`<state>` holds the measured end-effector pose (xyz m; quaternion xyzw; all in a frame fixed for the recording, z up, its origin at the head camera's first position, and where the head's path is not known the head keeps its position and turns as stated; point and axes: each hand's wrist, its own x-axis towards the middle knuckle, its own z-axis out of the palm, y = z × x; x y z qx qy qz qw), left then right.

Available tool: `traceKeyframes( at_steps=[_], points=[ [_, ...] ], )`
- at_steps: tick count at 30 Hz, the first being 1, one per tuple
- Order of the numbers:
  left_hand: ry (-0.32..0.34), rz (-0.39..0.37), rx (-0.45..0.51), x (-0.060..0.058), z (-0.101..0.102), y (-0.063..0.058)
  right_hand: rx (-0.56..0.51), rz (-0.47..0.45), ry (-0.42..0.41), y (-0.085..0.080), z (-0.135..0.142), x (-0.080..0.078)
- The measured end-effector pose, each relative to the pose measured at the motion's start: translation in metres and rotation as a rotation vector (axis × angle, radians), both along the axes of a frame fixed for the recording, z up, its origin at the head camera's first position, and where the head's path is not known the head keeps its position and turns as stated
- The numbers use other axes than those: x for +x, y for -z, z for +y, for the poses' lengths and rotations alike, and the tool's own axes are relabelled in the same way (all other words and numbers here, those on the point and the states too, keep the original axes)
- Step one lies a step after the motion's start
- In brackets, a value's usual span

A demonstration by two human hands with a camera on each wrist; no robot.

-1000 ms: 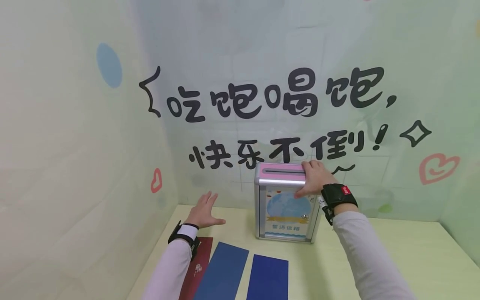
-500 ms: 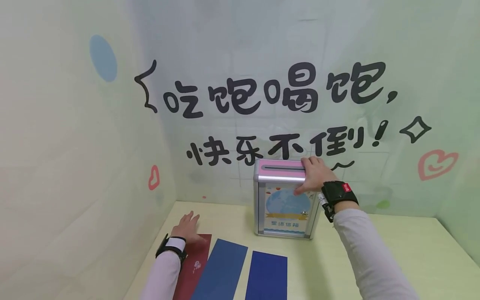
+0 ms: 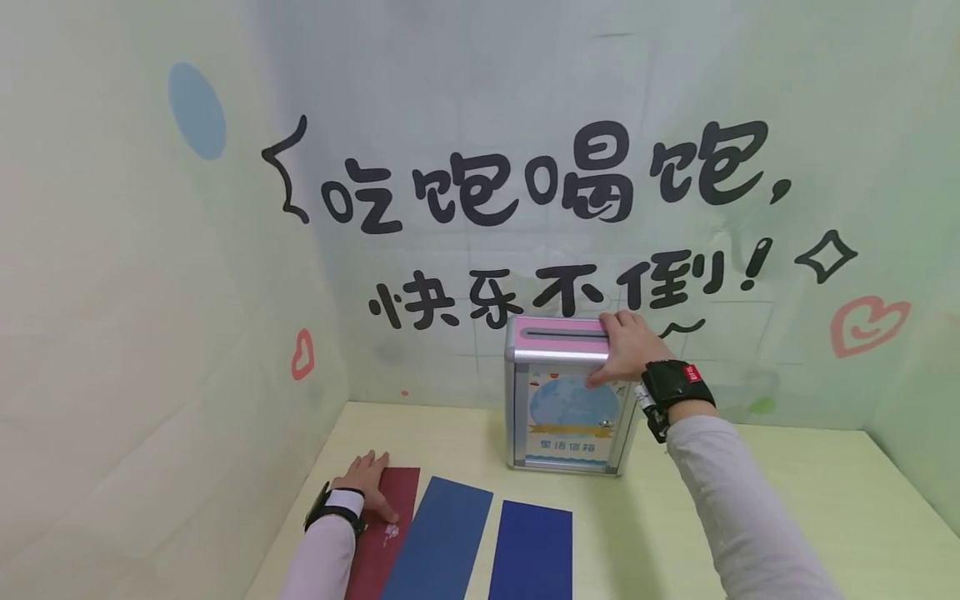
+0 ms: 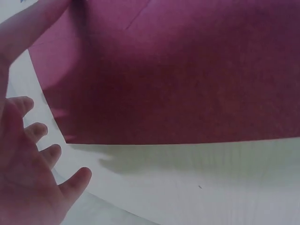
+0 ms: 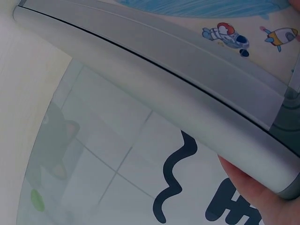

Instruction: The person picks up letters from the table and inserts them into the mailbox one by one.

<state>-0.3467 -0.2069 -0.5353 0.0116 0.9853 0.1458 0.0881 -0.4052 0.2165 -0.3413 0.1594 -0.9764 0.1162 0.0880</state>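
With my right hand [image 3: 632, 348] I grip the top right corner of a silver-framed letter box [image 3: 572, 421], fingers over its pink slotted top and thumb on the front. The box stands upright near the back of the table. My left hand [image 3: 365, 483] lies over the upper left part of a dark red card [image 3: 397, 492] with a small white flower print. In the left wrist view its fingers are spread beyond the edge of the card, and the thumb reaches over the card. Whether the thumb touches it I cannot tell.
To the right of the red card lie a mid-blue card [image 3: 442, 537] and a dark blue card [image 3: 532, 546], flat on the pale yellow table [image 3: 780, 508]. A printed wall [image 3: 420, 100] closes off the back, another wall [image 3: 135, 333] the left side.
My left hand has come down and toward me, from above the table behind the red card to over that card. The right hand keeps its grip on the letter box, which stands still.
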Motion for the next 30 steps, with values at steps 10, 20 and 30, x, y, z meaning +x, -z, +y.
traceKeyframes(
  at_steps=[10, 20, 30],
  points=[
    [-0.030, -0.011, -0.058, -0.002, -0.008, 0.009, -0.004, 0.008, -0.007, 0.000, -0.002, -0.002],
    [0.014, 0.158, -0.195, -0.003, -0.008, 0.003, -0.004, 0.006, -0.005, 0.002, -0.001, -0.005],
    [0.043, 0.188, -0.140, -0.008, -0.010, -0.027, 0.006, 0.014, -0.005, 0.004, 0.002, -0.006]
  ],
)
